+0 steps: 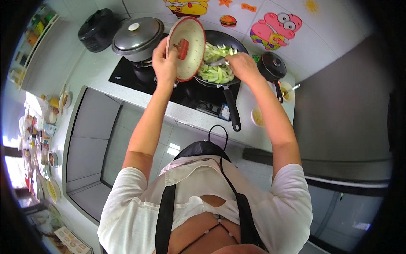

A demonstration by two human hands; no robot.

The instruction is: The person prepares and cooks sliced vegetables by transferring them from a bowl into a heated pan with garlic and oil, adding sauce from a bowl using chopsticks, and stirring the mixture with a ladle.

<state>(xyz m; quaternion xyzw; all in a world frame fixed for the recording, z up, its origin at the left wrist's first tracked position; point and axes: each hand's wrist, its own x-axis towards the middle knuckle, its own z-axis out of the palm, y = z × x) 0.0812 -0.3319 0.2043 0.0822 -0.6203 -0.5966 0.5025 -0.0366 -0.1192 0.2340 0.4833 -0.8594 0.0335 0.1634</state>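
My left hand (166,61) grips a cream bowl (193,55) with a red rim, tipped on its side at the pan's left edge. A red patch shows inside the bowl by my thumb; I cannot tell whether it is food or a printed pattern. Pale green sliced vegetables (216,75) lie heaped in a black frying pan (230,40) on the hob. My right hand (243,67) is closed over the pan around a metal utensil (218,62), whose end touches the slices. Whether it is a spoon or a spatula is unclear.
A lidded grey pot (137,36) stands on the left of the black hob (133,78), with a black cooker (99,31) behind it. To the right are a small lidded black saucepan (272,65) and small bowls (257,117). The frying pan's handle (231,108) juts toward me.
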